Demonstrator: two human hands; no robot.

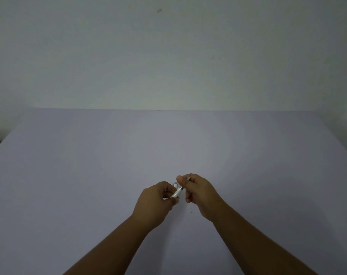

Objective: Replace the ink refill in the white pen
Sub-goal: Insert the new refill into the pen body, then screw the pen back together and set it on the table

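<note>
Above the middle of the table, my left hand (155, 199) grips the white pen barrel (176, 193), which slants up to the right. My right hand (198, 190) pinches a thin ink refill (185, 183) between thumb and fingers. The refill runs from the open end of the barrel up to the right, with its pale far tip showing past my right fingers. A small grey part of the pen shows just above the barrel by my left fingers. Most of the barrel is hidden inside my left fist.
A pale lavender table (89, 175) fills the lower half of the view, with a plain light wall (168, 56) behind its far edge. A small dark speck (191, 211) lies on the table below my hands. A dark object shows at the far left edge.
</note>
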